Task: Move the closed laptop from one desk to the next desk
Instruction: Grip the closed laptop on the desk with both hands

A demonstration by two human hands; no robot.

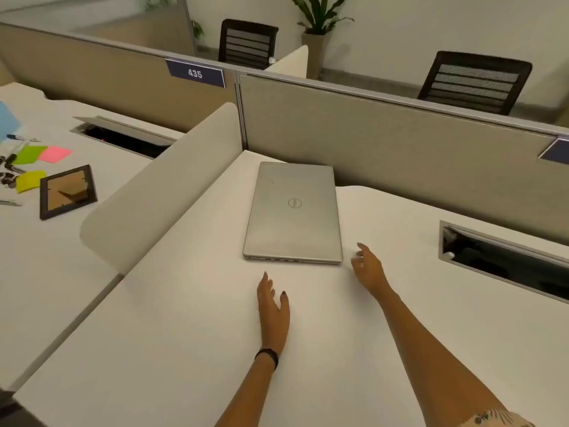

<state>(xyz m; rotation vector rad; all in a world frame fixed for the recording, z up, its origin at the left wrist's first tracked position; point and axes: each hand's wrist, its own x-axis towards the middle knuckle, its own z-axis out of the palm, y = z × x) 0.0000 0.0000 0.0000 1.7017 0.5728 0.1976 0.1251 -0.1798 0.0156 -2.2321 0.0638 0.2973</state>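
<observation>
Right now both hands are hovering empty over the white desk (400,303). Left hand (273,306) is held flat w/ fingers stretched fwd and close together, thumb sticking out to the right side, holding nothing; can't tell if the palm is touching the desktop or floating just above. Right hand (368,268) is loosely spread, fingers curled a bit and apart, also gripping nothing. Closed silver laptop (294,212) is lying flat on this desk, lid up w/ logo showing, its port edge facing the person, far end near the grey partition (400,143). Left fingertips are pointing at that near edge, a short gap away, not touching; right hand is sitting just beside the laptop's near right corner, also apart from it. Both forearms are reaching fwd from the bottom of the view, right one coming in diagonally; a dark band (268,356) is circling the left wrist. A low curved divider (160,192) is separating this desk from the neighbouring desk (46,257) on the left, where sticky notes (43,154), pens and a dark picture frame (67,191) are lying.
</observation>
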